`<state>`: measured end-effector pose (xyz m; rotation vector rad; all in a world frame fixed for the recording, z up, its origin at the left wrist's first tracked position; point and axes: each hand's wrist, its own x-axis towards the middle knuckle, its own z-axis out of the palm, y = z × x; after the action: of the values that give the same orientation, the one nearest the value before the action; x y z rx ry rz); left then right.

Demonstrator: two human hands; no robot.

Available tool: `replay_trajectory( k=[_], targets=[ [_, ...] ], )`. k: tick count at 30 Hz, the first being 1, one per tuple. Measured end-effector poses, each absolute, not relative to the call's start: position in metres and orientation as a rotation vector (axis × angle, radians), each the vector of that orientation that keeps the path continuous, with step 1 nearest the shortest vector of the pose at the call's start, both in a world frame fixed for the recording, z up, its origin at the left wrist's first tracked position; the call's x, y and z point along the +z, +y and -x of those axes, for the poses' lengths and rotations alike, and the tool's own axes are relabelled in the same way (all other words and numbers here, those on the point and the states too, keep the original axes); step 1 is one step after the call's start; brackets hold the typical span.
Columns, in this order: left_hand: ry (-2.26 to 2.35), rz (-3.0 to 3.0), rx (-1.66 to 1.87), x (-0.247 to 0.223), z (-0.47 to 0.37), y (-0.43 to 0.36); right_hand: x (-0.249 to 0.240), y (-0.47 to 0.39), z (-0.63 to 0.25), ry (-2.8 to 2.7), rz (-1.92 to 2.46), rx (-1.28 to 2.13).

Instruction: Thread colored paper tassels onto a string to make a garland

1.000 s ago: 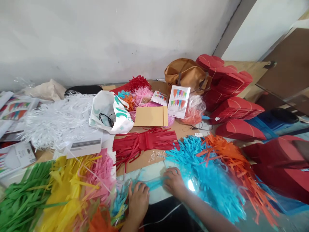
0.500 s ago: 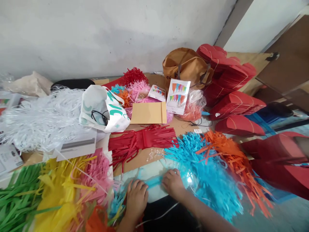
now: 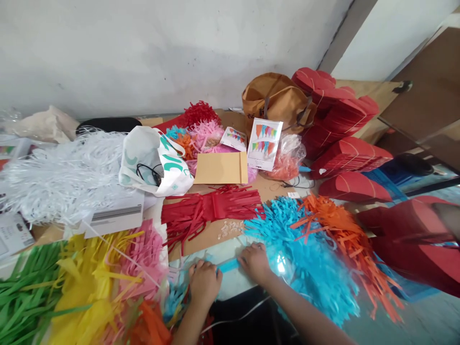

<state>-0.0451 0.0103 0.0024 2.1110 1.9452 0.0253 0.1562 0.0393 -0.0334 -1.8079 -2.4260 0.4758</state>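
Observation:
A narrow folded strip of blue tissue paper (image 3: 228,265) lies across the pale mat (image 3: 230,286) at the front edge of the table. My left hand (image 3: 204,283) is closed over the strip's left end, fingers curled down on it. At the other end, my right hand (image 3: 254,262) grips the paper with bent fingers; the fingertips are partly hidden. Just right of that hand is a shiny clear plastic piece (image 3: 282,263) beside a heap of blue tissue fringe (image 3: 316,258). A smaller blue tassel (image 3: 175,294) lies left of my left hand.
Beyond the mat lie red tissue fringe (image 3: 215,203) and small pale bits (image 3: 231,229). Green (image 3: 28,282), yellow (image 3: 81,282) and pink fringe (image 3: 143,261) cover the left. A white bag (image 3: 143,148), brown envelope (image 3: 221,167) and stacked red paper pieces (image 3: 355,158) stand farther back.
My right hand has shifted slightly up, and the fingers of my left hand have curled in more. The blue strip between them has risen a little on its right side.

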Motion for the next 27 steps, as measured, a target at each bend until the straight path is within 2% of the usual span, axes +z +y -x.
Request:
replay_trajectory(
  k=[5, 12, 20, 27],
  targets=[
    [1.94, -2.148, 0.093, 0.008, 0.05, 0.008, -0.039, 0.03, -0.158, -2.332, 1.866, 0.386],
    [1.71, -2.331, 0.192, 0.01, 0.052, 0.004, -0.058, 0.012, -0.149, -2.563, 1.345, 0.314],
    [1.737, -2.395, 0.264, 0.001, 0.03, -0.006, -0.041, 0.017, -0.145, -2.571, 1.335, 0.292],
    [1.679, -2.385, 0.332, -0.01, 0.042, -0.019, -0.056, 0.008, -0.166, -2.432, 1.361, 0.243]
  ],
)
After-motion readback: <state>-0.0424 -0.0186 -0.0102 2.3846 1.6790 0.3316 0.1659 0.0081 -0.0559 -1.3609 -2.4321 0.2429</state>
